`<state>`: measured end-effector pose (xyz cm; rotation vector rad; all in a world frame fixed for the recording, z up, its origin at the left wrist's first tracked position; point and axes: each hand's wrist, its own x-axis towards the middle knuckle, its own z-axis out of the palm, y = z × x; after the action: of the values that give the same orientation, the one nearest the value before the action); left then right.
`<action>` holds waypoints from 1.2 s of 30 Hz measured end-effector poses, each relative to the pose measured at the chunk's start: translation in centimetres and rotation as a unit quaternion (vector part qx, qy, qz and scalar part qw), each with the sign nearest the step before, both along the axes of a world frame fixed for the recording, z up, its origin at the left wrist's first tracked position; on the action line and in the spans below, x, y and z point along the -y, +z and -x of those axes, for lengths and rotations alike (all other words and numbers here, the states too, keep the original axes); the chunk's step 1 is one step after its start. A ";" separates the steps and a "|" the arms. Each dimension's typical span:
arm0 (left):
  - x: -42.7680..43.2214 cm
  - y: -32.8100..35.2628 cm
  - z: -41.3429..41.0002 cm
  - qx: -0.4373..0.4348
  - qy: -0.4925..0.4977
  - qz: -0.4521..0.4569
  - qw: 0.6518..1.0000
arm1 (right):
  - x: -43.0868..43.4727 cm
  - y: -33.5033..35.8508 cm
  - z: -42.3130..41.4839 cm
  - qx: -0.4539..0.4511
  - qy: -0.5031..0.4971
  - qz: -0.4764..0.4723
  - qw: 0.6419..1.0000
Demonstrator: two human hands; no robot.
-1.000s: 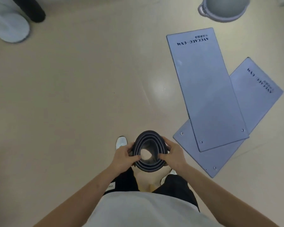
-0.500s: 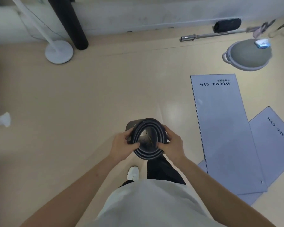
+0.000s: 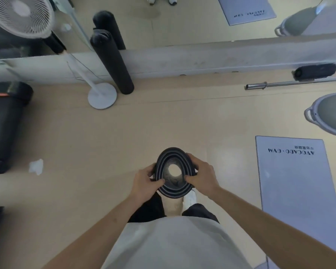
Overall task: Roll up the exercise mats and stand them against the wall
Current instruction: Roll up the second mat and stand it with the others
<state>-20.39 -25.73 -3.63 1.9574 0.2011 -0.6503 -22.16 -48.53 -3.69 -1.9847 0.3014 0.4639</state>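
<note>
The floor now runs right up to the wall, whose base and mirror fill the top of the view; half a second ago only a strip of it showed. The flat grey mat has shifted to the floor's right edge, and the mat beneath it is almost out of sight. A black standing roll leans against the wall just beside the fan stand. The carried roll is still held off the floor before the body, open end facing up. The left hand grips its left side and the right hand its right, thumbs hooked over the rim, fingers wrapped outside.
</note>
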 end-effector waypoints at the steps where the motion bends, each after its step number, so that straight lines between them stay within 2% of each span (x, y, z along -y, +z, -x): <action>1: -0.1 -0.1 -1.9 -0.007 0.009 0.008 1.000 | 0.0 0.1 -2.3 -0.006 0.002 -0.005 1.000; 8: -2.9 -2.5 -17.6 -0.022 0.014 0.022 0.999 | -3.0 -0.7 -18.5 -0.024 -0.002 0.018 1.000; 15: -8.0 -2.0 -34.9 -0.023 0.005 0.025 0.999 | -8.3 0.9 -35.5 -0.041 -0.025 0.035 0.998; 21: -9.4 -1.2 -49.1 -0.024 -0.023 -0.013 0.999 | -10.5 1.0 -48.0 -0.029 -0.061 0.025 0.997; 29: -8.7 -4.7 -68.2 -0.048 -0.047 -0.063 0.996 | -10.5 -4.3 -65.9 -0.068 -0.117 -0.054 0.989; 36: -8.2 -11.5 -81.3 -0.054 -0.091 -0.094 0.990 | -11.0 -11.4 -77.8 -0.150 -0.216 -0.101 0.960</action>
<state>60.96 -17.53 -15.10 2.1396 0.1557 -0.8853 55.62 -37.58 -15.08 -1.5873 0.8262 0.4887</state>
